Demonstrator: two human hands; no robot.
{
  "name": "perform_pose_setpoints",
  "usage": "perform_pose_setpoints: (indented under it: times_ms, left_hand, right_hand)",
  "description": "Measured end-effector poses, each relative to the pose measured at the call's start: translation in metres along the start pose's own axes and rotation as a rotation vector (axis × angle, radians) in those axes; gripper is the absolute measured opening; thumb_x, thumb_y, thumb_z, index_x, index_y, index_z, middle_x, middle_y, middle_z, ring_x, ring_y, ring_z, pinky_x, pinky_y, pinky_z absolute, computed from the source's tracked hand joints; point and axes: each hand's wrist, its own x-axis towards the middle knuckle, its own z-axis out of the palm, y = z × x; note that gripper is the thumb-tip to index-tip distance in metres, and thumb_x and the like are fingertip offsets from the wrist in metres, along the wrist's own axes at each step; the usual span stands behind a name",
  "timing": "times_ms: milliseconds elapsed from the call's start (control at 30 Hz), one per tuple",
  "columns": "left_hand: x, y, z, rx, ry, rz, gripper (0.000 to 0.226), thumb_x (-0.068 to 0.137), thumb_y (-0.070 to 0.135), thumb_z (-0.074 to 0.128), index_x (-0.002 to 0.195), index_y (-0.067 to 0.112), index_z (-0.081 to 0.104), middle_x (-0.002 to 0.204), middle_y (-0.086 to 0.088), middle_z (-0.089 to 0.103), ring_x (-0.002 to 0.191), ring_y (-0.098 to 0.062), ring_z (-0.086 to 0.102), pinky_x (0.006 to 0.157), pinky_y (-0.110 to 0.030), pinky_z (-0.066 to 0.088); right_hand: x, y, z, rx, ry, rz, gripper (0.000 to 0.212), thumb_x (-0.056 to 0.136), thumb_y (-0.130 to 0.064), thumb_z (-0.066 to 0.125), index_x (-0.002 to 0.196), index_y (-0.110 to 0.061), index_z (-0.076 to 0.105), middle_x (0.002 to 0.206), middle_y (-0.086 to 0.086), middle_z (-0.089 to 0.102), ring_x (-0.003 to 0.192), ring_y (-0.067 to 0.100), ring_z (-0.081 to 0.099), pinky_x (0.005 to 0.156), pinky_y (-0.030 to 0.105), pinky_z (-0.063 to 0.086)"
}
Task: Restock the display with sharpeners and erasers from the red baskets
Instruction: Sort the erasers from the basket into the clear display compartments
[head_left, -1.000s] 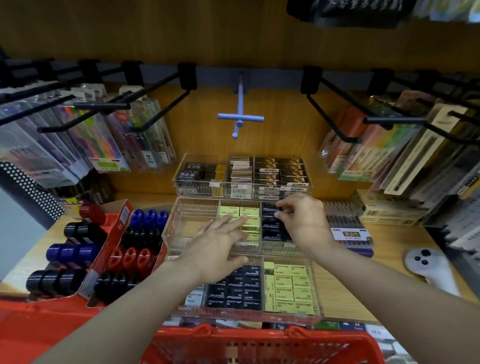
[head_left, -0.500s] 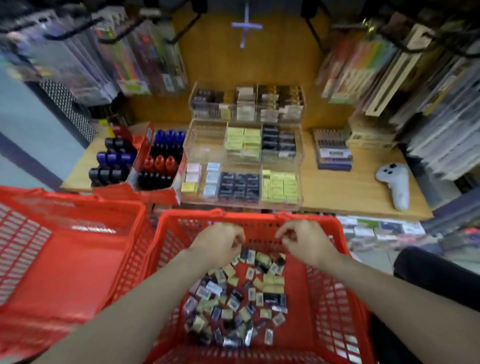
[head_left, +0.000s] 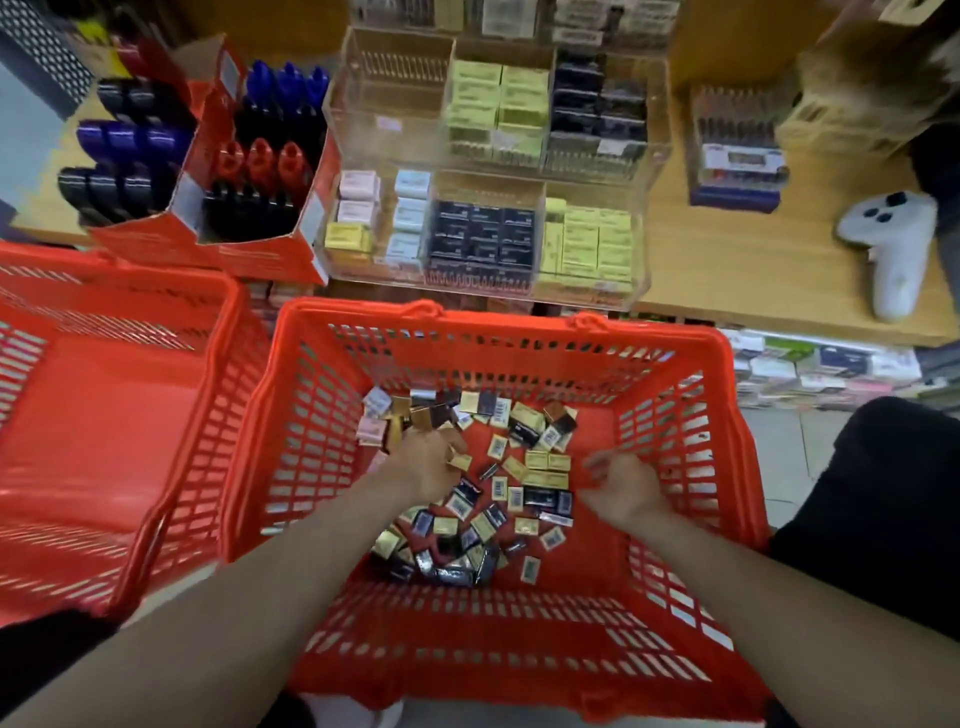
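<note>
Inside red basket (head_left: 519, 332) — barcoded erasers (head_left: 498, 488); labels unreadable

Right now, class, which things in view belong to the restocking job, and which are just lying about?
Belong to the job:
red basket with loose erasers
left hand and right hand reaching in
clear display trays
sharpener boxes

Just lying about:
white controller
hanging packs at the frame's top edge
pen box
</note>
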Motion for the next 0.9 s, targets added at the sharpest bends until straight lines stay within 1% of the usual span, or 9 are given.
perform_pose_setpoints:
  times_ms: [133,300,367,467,600,700,767,833,900]
  left_hand:
    - [0.012,-0.001,0.026,-0.1,-0.052,0.0,0.033,0.095,0.017,0.057,0.128,0.019,0.057,0.129,-0.005,0.06,0.113,-0.021,0.059,0.088,-0.029,0.051]
    - [0.014,0.001,0.046,-0.169,-0.071,0.022,0.032,0.096,0.021,0.06,0.127,0.017,0.06,0.127,-0.006,0.061,0.117,-0.019,0.057,0.096,-0.027,0.048]
    - [0.013,0.002,0.047,-0.21,-0.071,0.018,0.032,0.097,0.02,0.058,0.128,0.016,0.06,0.128,-0.005,0.062,0.118,-0.018,0.057,0.098,-0.027,0.047]
    - [0.011,0.007,0.046,-0.391,-0.048,-0.01,0.028,0.097,0.022,0.059,0.124,0.015,0.061,0.125,-0.005,0.063,0.116,-0.019,0.058,0.098,-0.03,0.048]
    - [0.006,0.022,0.046,-0.709,-0.072,-0.096,0.042,0.098,0.041,0.056,0.133,0.017,0.055,0.13,-0.005,0.06,0.119,-0.022,0.056,0.101,-0.033,0.045]
    - [0.008,0.028,0.046,-0.986,-0.058,-0.142,0.037,0.101,0.04,0.047,0.128,0.017,0.059,0.132,-0.007,0.061,0.119,-0.022,0.058,0.104,-0.037,0.047]
    - [0.012,0.027,0.041,-1.172,0.023,-0.188,0.035,0.104,0.033,0.044,0.125,0.012,0.061,0.128,-0.008,0.064,0.113,-0.018,0.061,0.101,-0.032,0.049]
    - [0.017,0.02,0.036,-1.278,0.093,-0.271,0.042,0.105,0.025,0.042,0.139,0.001,0.045,0.12,-0.011,0.066,0.107,-0.018,0.063,0.093,-0.029,0.052]
    - [0.018,0.011,0.034,-1.323,0.114,-0.326,0.04,0.106,0.018,0.04,0.141,-0.001,0.04,0.106,-0.011,0.067,0.096,-0.019,0.065,0.082,-0.026,0.054]
  right_hand:
    - [0.004,-0.003,0.037,-0.361,-0.144,-0.168,0.042,0.077,-0.028,0.08,0.115,-0.022,0.063,0.126,0.004,0.058,0.111,0.025,0.06,0.084,0.029,0.049]
    - [0.003,0.016,0.068,-0.427,-0.038,-0.214,0.022,0.095,-0.019,0.056,0.116,-0.018,0.061,0.132,0.004,0.04,0.11,0.029,0.056,0.089,0.035,0.049]
    - [0.005,0.023,0.07,-0.274,0.017,-0.215,0.018,0.097,-0.018,0.056,0.112,-0.015,0.065,0.122,0.002,0.047,0.108,0.026,0.057,0.087,0.029,0.047]
    - [0.009,0.017,0.063,0.202,0.049,-0.089,0.014,0.094,-0.015,0.063,0.104,-0.008,0.071,0.109,0.007,0.065,0.099,0.023,0.064,0.086,0.031,0.05]
    - [-0.001,-0.019,0.055,0.778,-0.158,-0.005,0.008,0.089,-0.012,0.07,0.088,-0.02,0.07,0.101,0.003,0.071,0.08,0.01,0.069,0.076,0.025,0.057]
    - [-0.004,-0.039,0.051,0.905,-0.339,-0.117,0.014,0.087,-0.01,0.072,0.093,-0.022,0.071,0.098,-0.004,0.073,0.084,0.011,0.073,0.071,0.019,0.057]
    - [0.002,-0.04,0.045,0.759,-0.344,-0.206,0.018,0.087,-0.011,0.073,0.103,-0.017,0.073,0.103,-0.003,0.073,0.089,0.007,0.072,0.075,0.016,0.055]
    - [0.011,-0.027,0.04,0.336,-0.176,-0.283,0.023,0.089,-0.015,0.071,0.111,-0.015,0.072,0.111,-0.002,0.071,0.097,0.006,0.068,0.082,0.012,0.05]
    - [0.015,-0.008,0.04,-0.142,-0.077,-0.337,0.029,0.091,-0.018,0.067,0.119,-0.021,0.068,0.124,-0.004,0.064,0.108,0.011,0.063,0.087,0.016,0.046]
